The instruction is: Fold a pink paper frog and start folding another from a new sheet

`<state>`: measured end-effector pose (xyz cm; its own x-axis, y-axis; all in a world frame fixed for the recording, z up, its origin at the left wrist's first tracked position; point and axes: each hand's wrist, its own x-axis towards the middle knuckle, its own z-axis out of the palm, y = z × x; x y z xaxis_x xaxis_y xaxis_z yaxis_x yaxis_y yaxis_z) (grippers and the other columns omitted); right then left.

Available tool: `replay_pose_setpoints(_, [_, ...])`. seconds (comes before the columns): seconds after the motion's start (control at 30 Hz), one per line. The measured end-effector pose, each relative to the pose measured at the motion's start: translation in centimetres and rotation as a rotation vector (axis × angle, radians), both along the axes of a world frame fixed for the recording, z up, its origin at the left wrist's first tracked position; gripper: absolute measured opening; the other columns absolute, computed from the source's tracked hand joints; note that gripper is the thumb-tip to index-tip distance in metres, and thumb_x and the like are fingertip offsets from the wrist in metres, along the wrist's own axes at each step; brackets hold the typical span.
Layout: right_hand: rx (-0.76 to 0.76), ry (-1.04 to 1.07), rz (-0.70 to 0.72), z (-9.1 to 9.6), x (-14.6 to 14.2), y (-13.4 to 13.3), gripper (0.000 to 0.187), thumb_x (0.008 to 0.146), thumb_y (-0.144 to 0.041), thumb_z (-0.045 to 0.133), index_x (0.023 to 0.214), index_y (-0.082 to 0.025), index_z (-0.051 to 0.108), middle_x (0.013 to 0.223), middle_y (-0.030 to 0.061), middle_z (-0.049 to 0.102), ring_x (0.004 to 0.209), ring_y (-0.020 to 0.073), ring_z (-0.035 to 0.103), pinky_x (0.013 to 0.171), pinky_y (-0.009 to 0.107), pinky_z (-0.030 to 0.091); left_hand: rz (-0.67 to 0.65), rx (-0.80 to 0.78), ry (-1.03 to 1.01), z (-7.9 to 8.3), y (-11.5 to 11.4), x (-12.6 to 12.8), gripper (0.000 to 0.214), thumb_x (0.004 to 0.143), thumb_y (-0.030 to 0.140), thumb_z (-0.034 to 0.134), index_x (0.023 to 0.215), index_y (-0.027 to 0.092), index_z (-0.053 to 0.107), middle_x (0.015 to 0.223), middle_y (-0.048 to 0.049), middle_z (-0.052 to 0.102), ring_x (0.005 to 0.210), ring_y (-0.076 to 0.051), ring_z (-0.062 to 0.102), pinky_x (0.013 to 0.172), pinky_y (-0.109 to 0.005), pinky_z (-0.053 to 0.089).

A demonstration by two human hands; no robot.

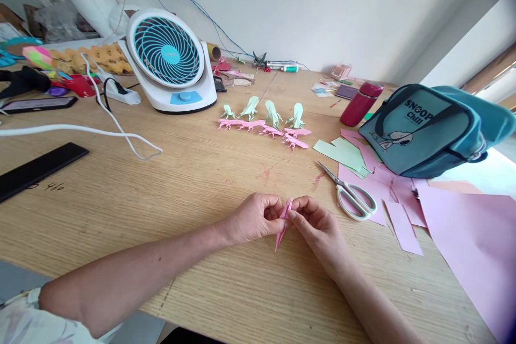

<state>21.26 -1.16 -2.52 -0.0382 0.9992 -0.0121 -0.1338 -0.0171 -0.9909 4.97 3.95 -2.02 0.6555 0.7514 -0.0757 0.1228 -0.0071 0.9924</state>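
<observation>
Both hands meet over the wooden table (pixel 169 183) near its front edge. My left hand (pixel 253 219) pinches a narrow folded pink paper piece (pixel 283 224) from the left, fingers curled. My right hand (pixel 316 226) grips the same piece from the right, fingertips pressed on its upper part. The paper's pointed end hangs down between the hands. Farther back stand several finished green folded figures (pixel 266 112) with a row of pink folded figures (pixel 266 130) in front of them.
White-handled scissors (pixel 350 193) lie right of my hands beside pink paper sheets (pixel 463 226) and green sheets (pixel 342 153). A teal bag (pixel 427 129) and red bottle (pixel 358 103) sit at the right. A white and teal fan (pixel 171 62), white cable (pixel 80 129) and black ruler (pixel 38 167) occupy the left.
</observation>
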Motion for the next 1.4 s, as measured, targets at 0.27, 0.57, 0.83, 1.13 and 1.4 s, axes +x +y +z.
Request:
replay_pose_setpoints(0.27, [0.025,0.035,-0.006,0.1,0.2,-0.1,0.025,0.081,-0.044,0.072,0.083,-0.021,0.061,0.078,0.0012,0.062,0.070,0.0142,0.057,0.065,0.026,0.050,-0.017,-0.012,-0.061,-0.3,-0.4,0.0,0.031,0.081,0.038,0.069,0.069,0.015,0.052,0.066,0.0040,0.047,0.061,-0.009,0.044,0.058,-0.021,0.035])
replay_pose_setpoints(0.57, [0.024,-0.006,-0.024,0.2,0.0,-0.1,0.027,0.081,-0.045,0.071,0.081,-0.021,0.059,0.073,0.0000,0.062,0.065,0.0137,0.057,0.060,0.026,0.050,0.005,-0.109,-0.120,-0.3,-0.5,0.1,0.028,0.076,0.030,0.075,0.067,0.014,0.055,0.063,0.0052,0.053,0.056,-0.006,0.048,0.054,-0.018,0.039])
replay_pose_setpoints(0.83, [0.057,-0.032,-0.034,0.1,-0.3,-0.6,0.021,0.087,-0.041,0.066,0.085,-0.023,0.057,0.075,0.0013,0.062,0.067,0.0149,0.058,0.061,0.027,0.051,-0.060,-0.248,-0.159,-0.5,-0.1,-0.3,0.025,0.074,0.030,0.079,0.076,0.013,0.062,0.070,0.0006,0.065,0.062,-0.010,0.062,0.056,-0.020,0.049])
replay_pose_setpoints(1.13, [0.111,-0.088,-0.051,0.0,-0.1,-0.8,0.016,0.091,-0.038,0.062,0.087,-0.023,0.056,0.076,0.0006,0.061,0.068,0.0154,0.058,0.062,0.028,0.050,-0.079,-0.202,-0.130,-0.7,0.1,-0.4,0.029,0.078,0.038,0.076,0.076,0.013,0.063,0.068,-0.0015,0.067,0.058,-0.009,0.060,0.054,-0.018,0.047])
replay_pose_setpoints(1.4, [0.211,-0.324,-0.130,0.1,-0.2,-1.3,0.013,0.094,-0.034,0.058,0.088,-0.023,0.057,0.079,0.0020,0.060,0.073,0.0163,0.059,0.068,0.029,0.049,-0.018,-0.090,-0.065,-0.1,-0.4,-0.2,0.036,0.083,0.046,0.069,0.070,0.013,0.060,0.065,0.0003,0.060,0.051,-0.006,0.048,0.045,-0.017,0.039])
